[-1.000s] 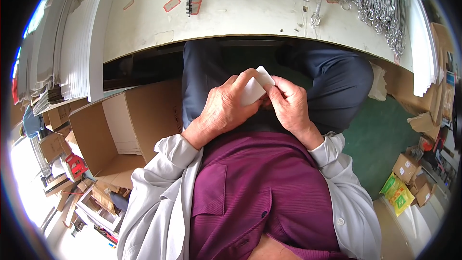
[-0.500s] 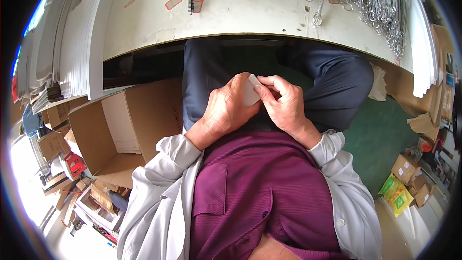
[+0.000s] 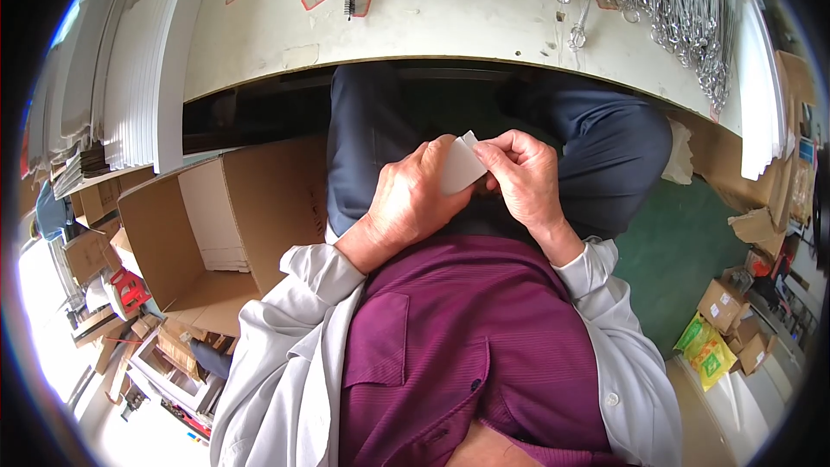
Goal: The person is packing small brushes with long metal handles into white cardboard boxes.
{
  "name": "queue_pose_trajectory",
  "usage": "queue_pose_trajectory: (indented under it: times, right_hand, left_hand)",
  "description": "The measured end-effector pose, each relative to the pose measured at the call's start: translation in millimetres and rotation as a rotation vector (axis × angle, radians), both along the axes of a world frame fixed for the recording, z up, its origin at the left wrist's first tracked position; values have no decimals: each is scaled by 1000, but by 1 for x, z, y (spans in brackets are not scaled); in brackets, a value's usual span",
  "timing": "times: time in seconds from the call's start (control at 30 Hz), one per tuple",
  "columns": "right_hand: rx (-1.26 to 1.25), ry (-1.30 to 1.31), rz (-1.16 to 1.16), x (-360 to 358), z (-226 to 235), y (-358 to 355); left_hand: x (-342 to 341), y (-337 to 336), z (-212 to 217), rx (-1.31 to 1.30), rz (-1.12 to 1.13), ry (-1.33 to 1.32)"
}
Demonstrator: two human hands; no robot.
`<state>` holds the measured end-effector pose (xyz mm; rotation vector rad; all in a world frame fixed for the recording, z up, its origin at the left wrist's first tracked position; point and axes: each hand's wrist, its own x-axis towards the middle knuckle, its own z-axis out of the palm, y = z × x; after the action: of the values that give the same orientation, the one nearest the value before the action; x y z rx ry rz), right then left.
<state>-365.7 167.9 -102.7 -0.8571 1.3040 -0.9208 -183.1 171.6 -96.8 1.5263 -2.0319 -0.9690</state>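
Over my lap, both hands grip a small white card. My left hand wraps around its left side, with the thumb over the face. My right hand pinches the card's upper right corner with curled fingers. The card tilts up between them, partly hidden by my left fingers. My dark trousers lie under the hands and my maroon shirt is below them.
A white worktable spans the top, with a heap of metal wire rings and hooks at its far right. Stacked white sheets stand at left. An open cardboard box sits at my left, small boxes and packets on the green floor at right.
The card has been drawn in closer between the hands; less of it shows than a second ago. The hands stayed over my lap, shifting only slightly.
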Motion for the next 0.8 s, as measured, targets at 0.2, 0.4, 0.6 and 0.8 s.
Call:
queue_pose_trajectory:
  times: [0.2,0.4,0.6,0.8]
  right_hand:
    - [14,29,-19,2,0,2]
    - [-210,187,34,6,0,8]
    - [-395,300,131,12,1,6]
    - [-410,240,261,15,3,10]
  left_hand:
    - [-1,3,-4,-9,-1,-15]
    - [2,6,-6,-105,14,9]
    - [5,1,-3,-126,20,62]
    - [10,-1,-5,-82,28,78]
